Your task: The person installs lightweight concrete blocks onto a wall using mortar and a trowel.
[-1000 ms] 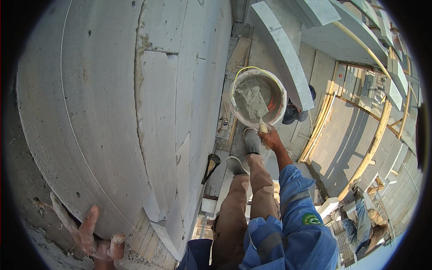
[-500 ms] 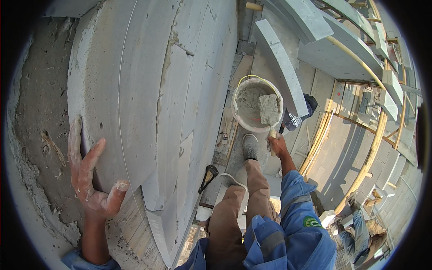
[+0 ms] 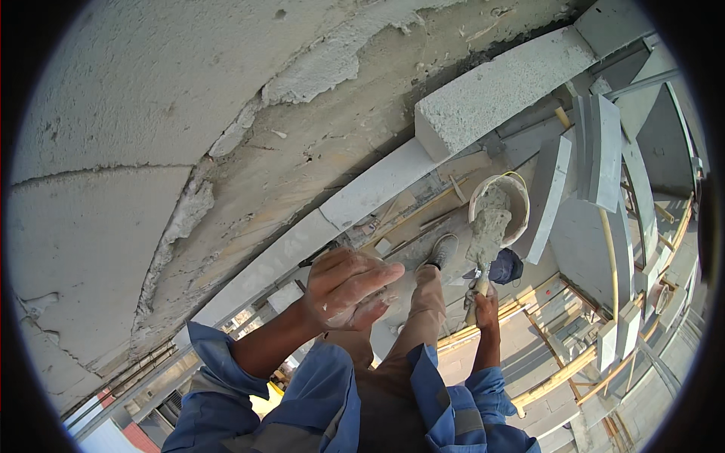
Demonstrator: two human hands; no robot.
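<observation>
My right hand [image 3: 487,303] grips the handle of a trowel [image 3: 482,282]. Wet grey mortar [image 3: 489,230] covers its blade, which is held above a round bucket [image 3: 524,211] with a yellow handle. In front of my body, my left hand [image 3: 349,288] is raised with curled, dusty fingers. Nothing shows in it, and it appears apart from the wall. Beyond it runs a wall top with a rough strip of mortar [image 3: 302,162] between pale grey blocks. One large block [image 3: 498,90] sits along the near edge at the upper right.
Several long grey blocks [image 3: 545,198] lean upright right of the bucket. A dark bag [image 3: 504,268] lies beside it. Wooden poles [image 3: 563,374] form scaffolding at the right. My shoe [image 3: 444,249] stands on the platform below the wall.
My left hand has come off the block's face, drawn in toward my body and curled. The view has swung toward the wall top. The mortar-laden trowel stays in my right hand near the bucket.
</observation>
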